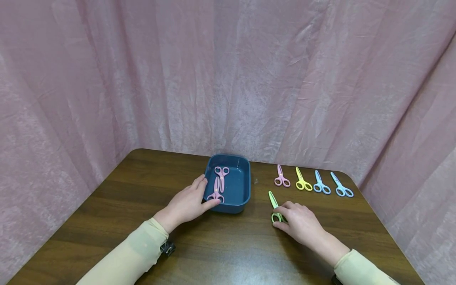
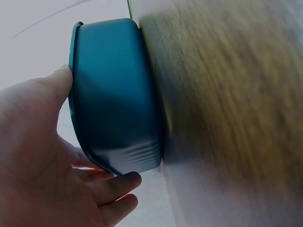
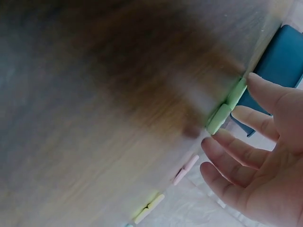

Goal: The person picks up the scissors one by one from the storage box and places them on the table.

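A dark blue rectangular container [image 1: 246, 200] stands near the middle of the table's far part. Inside it lie two pairs of pink scissors [image 1: 221, 172], one overlapping the other. My left hand [image 1: 187, 204] holds the container's near left corner, its thumb on the near rim and its fingers along the left side. To the right of the container, green scissors [image 1: 273, 200] lie on the table with the blades pointing away. My right hand [image 1: 301, 223] pinches their handles between thumb and fingertips; in the right wrist view the green handles [image 3: 219, 118] appear at table level.
A row of scissors lies at the back right: pink scissors [image 1: 280, 173], yellow scissors [image 1: 302, 183], and two blue pairs, the nearer-to-middle blue scissors [image 1: 320, 183] and the outermost blue scissors [image 1: 341, 189]. A pink curtain [image 1: 228, 79] hangs behind the brown wooden table [image 1: 228, 245].
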